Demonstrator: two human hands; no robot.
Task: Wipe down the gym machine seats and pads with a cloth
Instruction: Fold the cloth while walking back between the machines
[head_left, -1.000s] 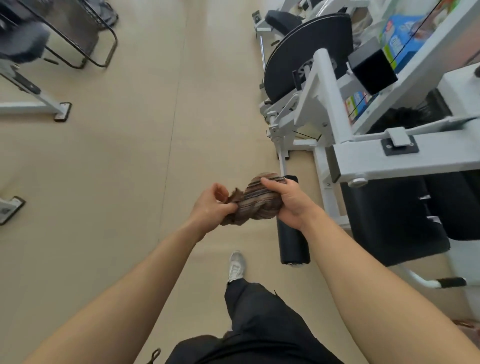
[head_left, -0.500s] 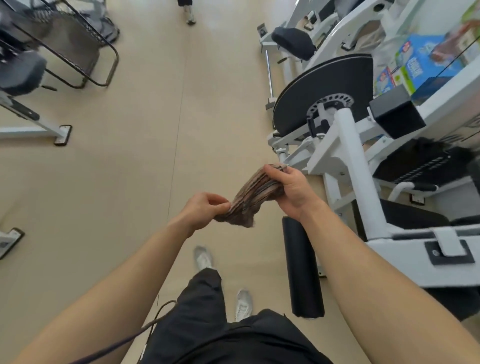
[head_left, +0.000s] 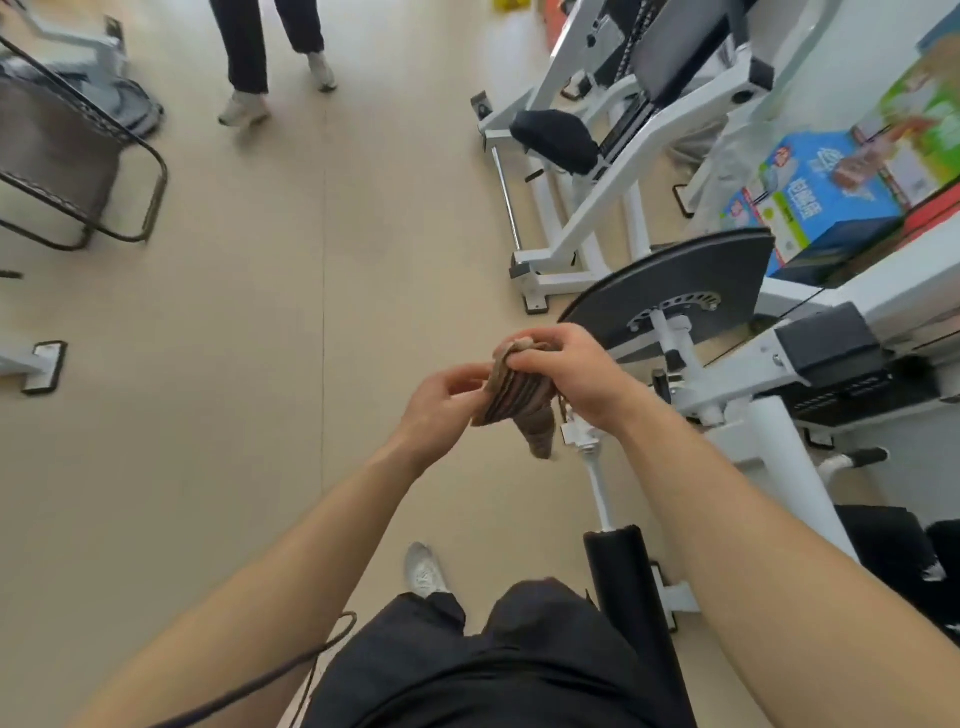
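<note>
A brown striped cloth (head_left: 519, 396) is bunched between both hands in mid-air, one end hanging down. My left hand (head_left: 439, 402) pinches its left edge. My right hand (head_left: 576, 376) grips its top and right side. Below them a black roller pad (head_left: 631, 603) sticks out from a white machine frame (head_left: 769, 441) on the right. Farther off, a black seat pad (head_left: 556, 139) sits on a second white machine. A dark seat (head_left: 883, 540) shows at the right edge.
A large black round plate (head_left: 691, 286) stands on the near machine. Coloured boxes (head_left: 831, 197) sit on a shelf at the right. Another person's legs (head_left: 270, 57) stand at the top. A black wire-frame chair (head_left: 62, 156) is at the left. Beige floor (head_left: 234, 364) spreads in between.
The view has tilted up and forward, bringing the far machine and another person's legs into sight. Both hands have gathered the cloth tighter, with one end now hanging down.
</note>
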